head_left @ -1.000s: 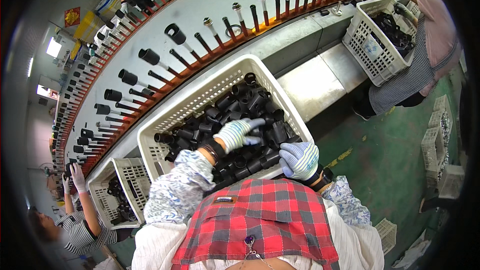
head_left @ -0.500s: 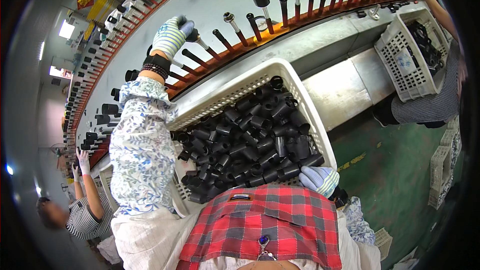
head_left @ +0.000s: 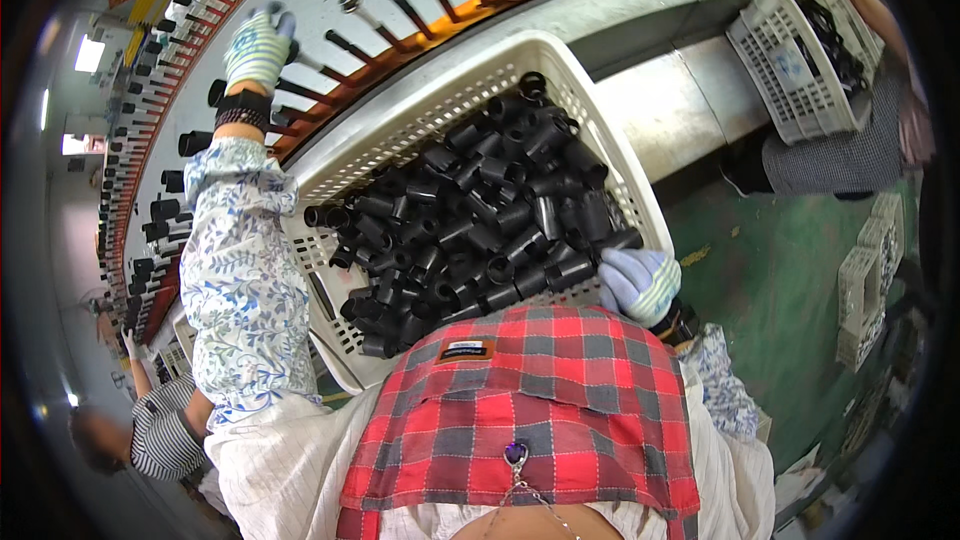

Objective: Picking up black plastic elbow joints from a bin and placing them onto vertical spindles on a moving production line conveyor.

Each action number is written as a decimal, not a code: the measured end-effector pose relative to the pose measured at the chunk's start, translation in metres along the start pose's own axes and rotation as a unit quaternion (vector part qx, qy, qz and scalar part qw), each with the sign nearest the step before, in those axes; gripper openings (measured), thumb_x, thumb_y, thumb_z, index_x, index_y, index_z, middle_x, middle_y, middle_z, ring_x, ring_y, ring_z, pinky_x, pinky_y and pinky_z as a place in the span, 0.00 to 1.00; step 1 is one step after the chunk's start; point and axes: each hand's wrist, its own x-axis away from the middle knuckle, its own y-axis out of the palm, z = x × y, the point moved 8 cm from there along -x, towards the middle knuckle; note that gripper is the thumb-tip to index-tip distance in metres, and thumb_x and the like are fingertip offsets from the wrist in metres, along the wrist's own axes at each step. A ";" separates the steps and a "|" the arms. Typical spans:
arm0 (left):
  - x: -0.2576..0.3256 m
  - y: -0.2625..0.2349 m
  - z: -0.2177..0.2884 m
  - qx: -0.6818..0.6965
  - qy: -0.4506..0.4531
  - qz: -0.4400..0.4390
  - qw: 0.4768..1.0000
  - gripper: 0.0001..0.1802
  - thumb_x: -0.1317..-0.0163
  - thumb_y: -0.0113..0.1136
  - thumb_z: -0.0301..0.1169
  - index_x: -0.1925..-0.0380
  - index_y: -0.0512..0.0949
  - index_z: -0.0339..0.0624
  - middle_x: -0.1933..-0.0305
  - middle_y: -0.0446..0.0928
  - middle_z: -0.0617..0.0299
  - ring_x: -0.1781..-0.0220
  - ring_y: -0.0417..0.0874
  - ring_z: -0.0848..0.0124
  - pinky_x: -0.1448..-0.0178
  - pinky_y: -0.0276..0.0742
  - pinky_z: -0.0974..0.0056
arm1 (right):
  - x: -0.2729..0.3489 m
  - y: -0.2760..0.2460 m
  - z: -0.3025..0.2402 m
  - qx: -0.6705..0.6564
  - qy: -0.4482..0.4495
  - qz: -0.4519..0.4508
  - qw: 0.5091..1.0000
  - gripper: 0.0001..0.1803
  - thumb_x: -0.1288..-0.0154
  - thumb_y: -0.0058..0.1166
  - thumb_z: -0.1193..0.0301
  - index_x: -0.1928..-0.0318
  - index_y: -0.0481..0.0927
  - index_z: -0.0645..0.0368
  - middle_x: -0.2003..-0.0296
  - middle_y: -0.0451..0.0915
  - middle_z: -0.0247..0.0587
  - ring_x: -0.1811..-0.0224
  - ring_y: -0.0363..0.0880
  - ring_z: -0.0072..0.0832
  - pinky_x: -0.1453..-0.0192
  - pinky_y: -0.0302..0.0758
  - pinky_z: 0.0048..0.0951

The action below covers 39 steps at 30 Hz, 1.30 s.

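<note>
My left hand (head_left: 260,48), in a striped knit glove, is stretched out over the curved rack line at the upper left. Its fingers close round a black cylindrical sleeve (head_left: 292,51) at the top of a slanting post; most of the sleeve is hidden by the glove. In front of me stands a pale plastic basket (head_left: 622,145), heaped with short black tubular sleeves (head_left: 480,205). My right hand (head_left: 642,286), gloved too, curls over the basket's near right corner, with its fingertips beside the nearest sleeves.
Slanting posts (head_left: 405,15), some topped with black sleeves, line the orange-edged rack. A metal ledge (head_left: 660,90) runs beyond the basket. A second basket (head_left: 785,65) of black parts stands at right, beside another person. At lower left is a co-worker in a striped shirt (head_left: 165,420).
The view has shifted, so the rack and basket sit higher and further left. My left hand stays at a sleeve on the rack, and my right hand remains on the basket corner.
</note>
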 end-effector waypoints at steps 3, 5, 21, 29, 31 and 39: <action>0.065 -0.030 0.094 0.006 0.230 0.203 0.952 0.22 0.38 0.58 0.38 0.43 0.73 0.48 0.46 0.78 0.50 0.50 0.80 0.50 0.40 0.71 0.49 | 0.011 -0.002 0.003 0.032 0.029 0.018 0.999 0.15 0.59 0.63 0.67 0.66 0.81 0.57 0.61 0.83 0.41 0.68 0.82 0.36 0.66 0.78 0.36; 0.131 0.001 0.155 0.013 0.335 0.089 0.938 0.22 0.43 0.64 0.32 0.46 0.77 0.48 0.51 0.80 0.51 0.48 0.80 0.53 0.44 0.77 0.54 | 0.010 -0.004 -0.001 0.035 0.030 0.042 0.998 0.14 0.59 0.63 0.67 0.67 0.81 0.56 0.62 0.84 0.41 0.68 0.82 0.36 0.65 0.78 0.37; 0.242 0.110 0.302 0.505 0.198 -0.106 0.833 0.23 0.43 0.61 0.31 0.46 0.74 0.46 0.43 0.72 0.47 0.45 0.77 0.51 0.39 0.73 0.54 | 0.017 -0.007 -0.003 -0.002 -0.022 0.053 0.998 0.14 0.53 0.64 0.63 0.67 0.79 0.55 0.61 0.82 0.42 0.70 0.82 0.34 0.70 0.77 0.34; 0.115 0.032 0.201 0.650 0.067 -0.058 0.754 0.10 0.37 0.57 0.22 0.57 0.78 0.42 0.63 0.78 0.68 0.65 0.74 0.80 0.61 0.73 0.74 | 0.033 0.005 0.014 -0.019 -0.025 0.003 0.999 0.17 0.51 0.65 0.62 0.60 0.79 0.51 0.58 0.82 0.41 0.67 0.84 0.32 0.70 0.77 0.31; 0.076 0.001 0.160 0.668 0.099 0.016 0.737 0.09 0.38 0.57 0.21 0.58 0.80 0.42 0.63 0.81 0.67 0.66 0.76 0.79 0.61 0.74 0.73 | 0.037 0.013 0.018 -0.023 -0.040 -0.028 0.999 0.17 0.50 0.65 0.63 0.59 0.79 0.51 0.57 0.82 0.41 0.66 0.84 0.32 0.70 0.78 0.31; 0.182 0.039 0.251 0.277 0.403 -0.179 0.854 0.22 0.43 0.63 0.34 0.47 0.77 0.44 0.51 0.78 0.48 0.46 0.78 0.50 0.40 0.74 0.55 | 0.033 0.017 0.017 -0.062 -0.011 -0.089 0.994 0.21 0.53 0.63 0.70 0.54 0.80 0.55 0.58 0.83 0.46 0.64 0.84 0.37 0.67 0.81 0.34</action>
